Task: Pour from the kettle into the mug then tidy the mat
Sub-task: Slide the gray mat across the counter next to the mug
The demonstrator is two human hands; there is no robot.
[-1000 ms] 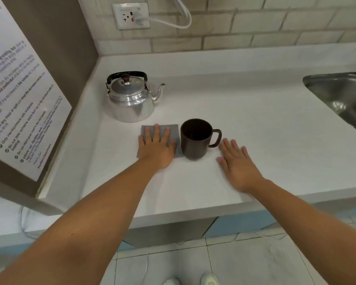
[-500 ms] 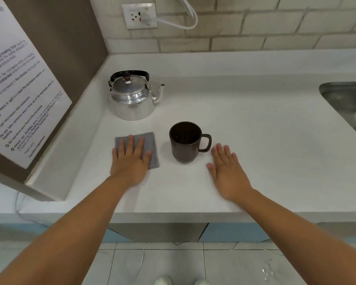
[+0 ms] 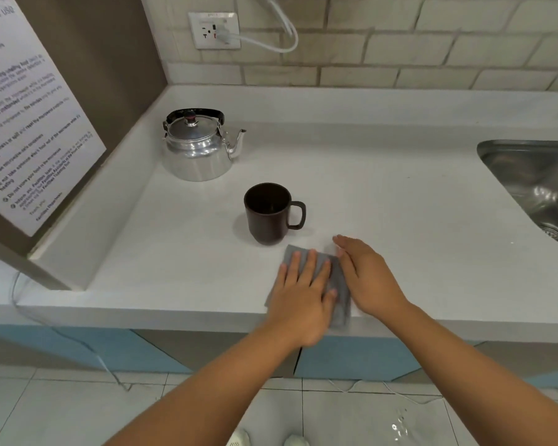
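A shiny metal kettle [image 3: 197, 149] with a black handle stands at the back left of the white counter [image 3: 384, 194], spout pointing right. A dark brown mug [image 3: 268, 214] stands upright in front of it, handle to the right. The small grey mat [image 3: 340, 284] lies flat at the counter's front edge, just in front of the mug. My left hand [image 3: 302, 291] lies flat on the mat with fingers spread. My right hand [image 3: 366, 278] rests on its edge against the mat's right side, fingers straight and together.
A steel sink [image 3: 538, 185] is set into the counter at the right. A brown panel with a printed notice [image 3: 23, 123] walls off the left. A socket with a white cable [image 3: 218, 30] sits on the brick wall. Tiled floor lies below.
My left hand has slid the mat from left of the mug to the front edge, in front of the mug. My right hand has turned on edge beside the mat.
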